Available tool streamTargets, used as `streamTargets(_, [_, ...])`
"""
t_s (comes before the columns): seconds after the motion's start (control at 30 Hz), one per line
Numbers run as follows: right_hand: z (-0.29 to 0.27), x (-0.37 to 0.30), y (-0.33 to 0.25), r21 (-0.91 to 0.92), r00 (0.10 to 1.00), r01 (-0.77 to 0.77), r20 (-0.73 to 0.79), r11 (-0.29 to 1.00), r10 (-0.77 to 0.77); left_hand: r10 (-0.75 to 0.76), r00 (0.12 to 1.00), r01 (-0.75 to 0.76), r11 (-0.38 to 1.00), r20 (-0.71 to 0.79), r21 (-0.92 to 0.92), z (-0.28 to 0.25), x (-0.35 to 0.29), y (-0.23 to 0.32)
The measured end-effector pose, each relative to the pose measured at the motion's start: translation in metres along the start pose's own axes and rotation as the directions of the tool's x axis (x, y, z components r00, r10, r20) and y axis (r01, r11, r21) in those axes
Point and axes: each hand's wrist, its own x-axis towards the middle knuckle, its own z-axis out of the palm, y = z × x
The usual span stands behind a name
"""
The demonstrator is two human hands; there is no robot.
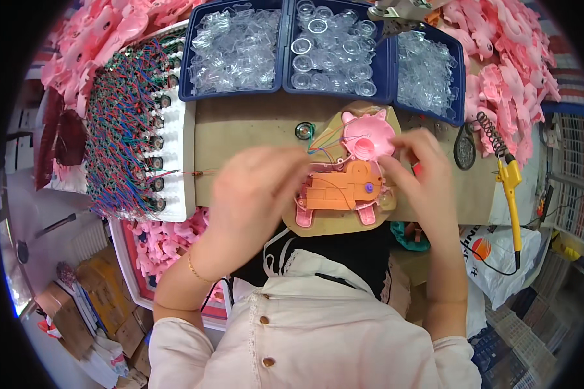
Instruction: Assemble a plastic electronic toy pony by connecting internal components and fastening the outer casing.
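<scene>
At the counter's (233, 129) near edge, the pink plastic animal shell (303, 216) already holds an orange plastic block (331, 192); thin coloured wires (329, 142) lie loose, so it seems unfinished. Right hand (427, 167): fingers apart; left hand (253, 188): blurred, I cannot tell.

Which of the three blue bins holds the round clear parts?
The middle bin: its clear parts include plainly round ones, while those in the left bin and right bin look irregular.
</scene>
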Motion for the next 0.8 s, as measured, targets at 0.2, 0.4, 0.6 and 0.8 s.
streamTargets(0.2, [0.010,0.034,0.004,-0.316,0.760,0.643,0.151,0.698,-0.632,-0.085,0.983,0.079,0.996,0.163,0.044,0.020,0.031,-0.004])
streamTargets(0.4, [-0.027,-0.024,-0.019,-0.155,0.780,0.609,0.294,0.777,-0.552,0.343,0.926,-0.356,0.933,0.159,0.060,0.014,0.010,0.003])
streamTargets(0.6, [-0.026,0.020,-0.025,-0.141,0.978,0.202,0.087,0.969,-0.192,0.381,0.902,-0.394,0.919,0.202,0.024,0.017,0.008,-0.002])
streamTargets(0.8, [0.004,0.048,-0.013,-0.518,0.911,0.388,0.341,0.762,-0.232,0.244,0.943,-0.227,0.969,0.228,-0.098,0.019,0.021,0.002])
